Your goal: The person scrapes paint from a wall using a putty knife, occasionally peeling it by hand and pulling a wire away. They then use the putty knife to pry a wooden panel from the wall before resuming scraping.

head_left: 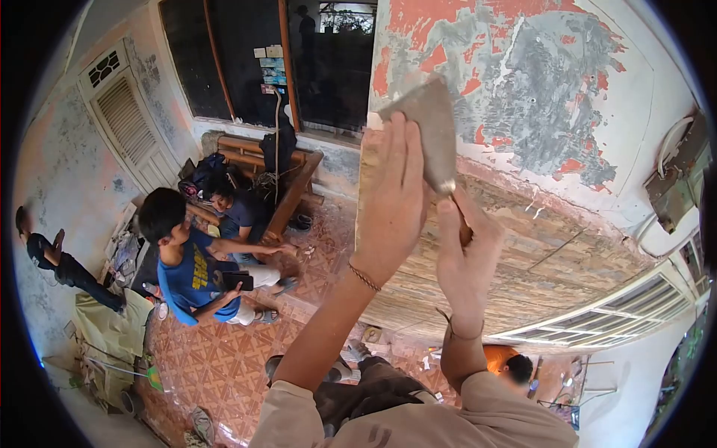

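My right hand (470, 257) is wrapped round the wooden handle of a scraper (437, 131), a flat grey metal blade that widens away from the handle. The blade's wide end lies against the corner edge of the wall (515, 89), where red and white paint has flaked off to grey. My left hand (392, 198) reaches up with its fingers stretched out flat, touching the blade's near left side. Its thumb is mostly hidden. Below the blade, the wall has a band of brownish stone-like cladding (515, 231).
A person in a blue shirt (183, 269) holds a phone, beside a person seated near a wooden bench (299, 194). Another person (60, 257) stands far left. Someone in orange (504, 362) is low on the right. Debris dots the tiled floor (216, 358).
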The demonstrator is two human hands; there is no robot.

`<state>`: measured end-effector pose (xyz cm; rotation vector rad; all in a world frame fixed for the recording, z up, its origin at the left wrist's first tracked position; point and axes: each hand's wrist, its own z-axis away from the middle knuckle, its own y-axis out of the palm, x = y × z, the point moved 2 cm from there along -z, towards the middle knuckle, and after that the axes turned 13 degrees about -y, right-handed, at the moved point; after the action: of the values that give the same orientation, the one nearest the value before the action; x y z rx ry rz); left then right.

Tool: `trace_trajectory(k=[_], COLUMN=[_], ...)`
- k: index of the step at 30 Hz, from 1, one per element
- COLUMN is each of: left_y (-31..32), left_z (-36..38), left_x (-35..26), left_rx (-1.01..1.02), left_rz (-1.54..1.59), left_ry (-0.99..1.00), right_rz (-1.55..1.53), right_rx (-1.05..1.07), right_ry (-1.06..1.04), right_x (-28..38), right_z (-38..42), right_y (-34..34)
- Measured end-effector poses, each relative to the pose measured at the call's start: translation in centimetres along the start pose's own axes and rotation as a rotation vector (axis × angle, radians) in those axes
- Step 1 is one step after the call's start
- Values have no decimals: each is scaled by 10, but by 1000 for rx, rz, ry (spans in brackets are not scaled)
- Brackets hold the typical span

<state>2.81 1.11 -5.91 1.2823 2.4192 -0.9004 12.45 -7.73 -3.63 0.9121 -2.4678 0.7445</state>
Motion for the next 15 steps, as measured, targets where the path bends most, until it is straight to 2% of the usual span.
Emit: trace_trajectory(k=[2,4,7,8,11,13,15], left_y=[0,0,-7,-8,5,-6,-10], left_z=[-1,-8,-23,-19,-8,-23,-36], left_x=[3,3,5,0,-4,-10,-12], left_rx=[45,-13,-43,12,34,11,-8], left_rz=[22,7,19,-18,-15,-1,14], left_ry=[3,40,20,-7,69,56,40], right_rz=[-2,-62,-146,-146,-93,-123,-127], right_rx=[-17,-13,-39,-46,-91,-75,-82], right_ry=[1,122,48,46,57,158,115], right_x=[1,1,1,-1,-2,5,4], right_z=[0,-5,-18,-13,-4,-16,-31], right_y=[1,2,10,7,-4,-6,2])
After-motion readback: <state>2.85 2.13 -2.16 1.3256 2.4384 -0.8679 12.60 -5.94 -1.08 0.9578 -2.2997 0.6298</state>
